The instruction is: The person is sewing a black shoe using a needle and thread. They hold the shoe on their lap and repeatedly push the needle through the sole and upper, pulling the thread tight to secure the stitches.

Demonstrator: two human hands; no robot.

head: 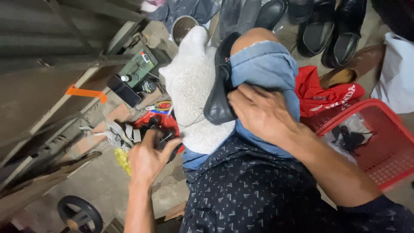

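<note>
- Head view: the right hand presses a black shoe against the knee, its grip closed on the shoe's rear edge; the fingertips are hidden behind the shoe and the blue denim.
- The shoe lies between that grip and a white fluffy cloth draped over the other knee; most of the shoe's far side is covered by the cloth, so its shape is hard to make out.
- A thin dark thread runs from the shoe across the cloth, down toward the left hand.
- The left hand is curled, its grip closed on a small dark tool; what kind of tool cannot be told.
- Just beyond the left grip lies a red tray with small things that are too small and blurred to name.
- Beyond the right grip, a red cloth and a red plastic basket sit on the floor; the basket is cut off at the frame's edge.
- Above the knees stands a row of dark shoes, cut off at the top, with a metal can beside them.
</note>
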